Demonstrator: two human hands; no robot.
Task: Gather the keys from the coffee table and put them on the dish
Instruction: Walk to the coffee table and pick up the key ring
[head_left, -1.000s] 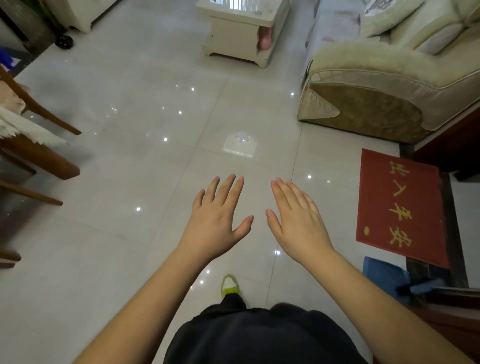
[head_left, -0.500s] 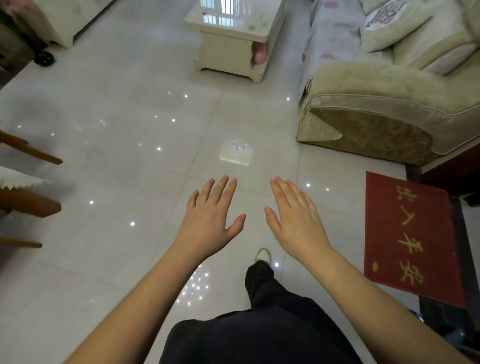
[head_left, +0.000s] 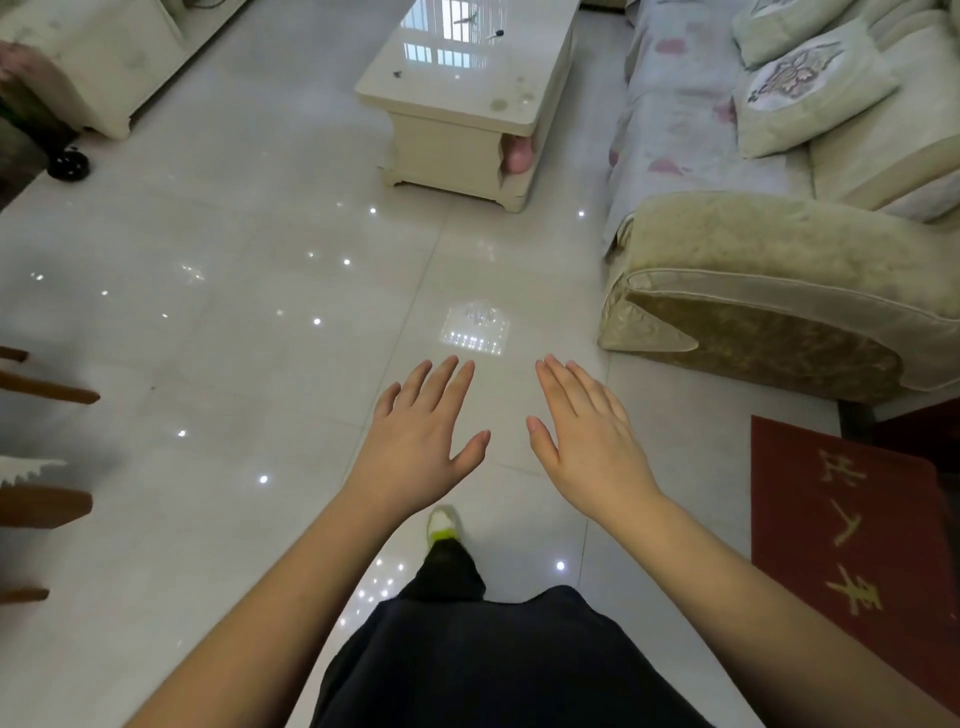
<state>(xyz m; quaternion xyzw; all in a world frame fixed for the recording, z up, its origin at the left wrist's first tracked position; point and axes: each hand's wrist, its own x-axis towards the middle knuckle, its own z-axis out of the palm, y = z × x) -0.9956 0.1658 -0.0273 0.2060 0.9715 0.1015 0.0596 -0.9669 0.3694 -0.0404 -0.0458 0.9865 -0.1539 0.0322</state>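
A cream coffee table (head_left: 519, 117) with a glossy top stands at the top centre, well ahead of me. Small dark objects lie on its top: one (head_left: 494, 35) near the far right, one (head_left: 465, 19) near the far edge, and a speck (head_left: 397, 74) at the left edge. They are too small to tell as keys. No dish is in view. My left hand (head_left: 421, 441) and my right hand (head_left: 587, 436) are held out flat over the floor, palms down, fingers apart, holding nothing.
A beige sofa (head_left: 779, 270) with cushions fills the right side, its armrest close to my path. A red doormat (head_left: 852, 540) lies at the right. Wooden chair legs (head_left: 47, 389) stick in from the left. A cream cabinet (head_left: 98, 57) stands top left. Glossy tiled floor lies between.
I have walked forward: the coffee table and sofa came closer and more of the table top shows. Both hands keep the same flat, spread pose.
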